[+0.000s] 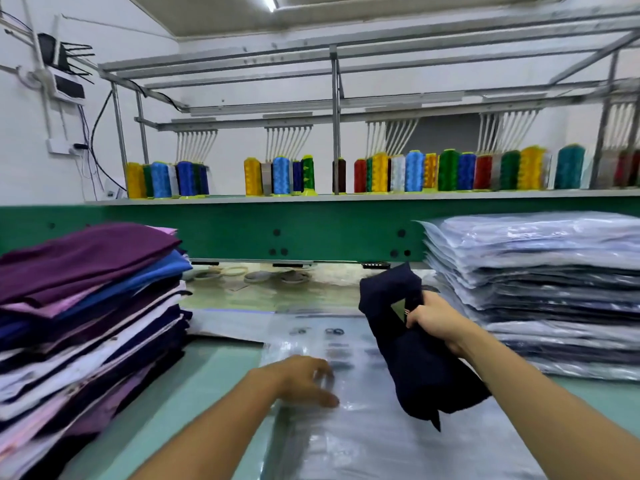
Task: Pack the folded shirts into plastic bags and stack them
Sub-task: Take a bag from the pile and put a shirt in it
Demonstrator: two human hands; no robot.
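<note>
My right hand point(438, 320) grips a dark navy folded shirt point(412, 351), held up above the table at centre right. Below it lie clear plastic bags point(363, 441), spread flat on the table in front of me. My left hand point(304, 379) rests palm down on the top bag, fingers spread and blurred. A pile of folded shirts point(86, 306) in purple, blue, white and navy stands at the left. On the right rises a stack of bagged shirts point(540, 292).
A green machine beam point(311, 230) runs across behind the table, with a shelf of coloured thread cones point(381, 174) above it. Several round hoops point(256, 275) lie under the beam. Pale green tabletop point(214, 368) shows between the left pile and the bags.
</note>
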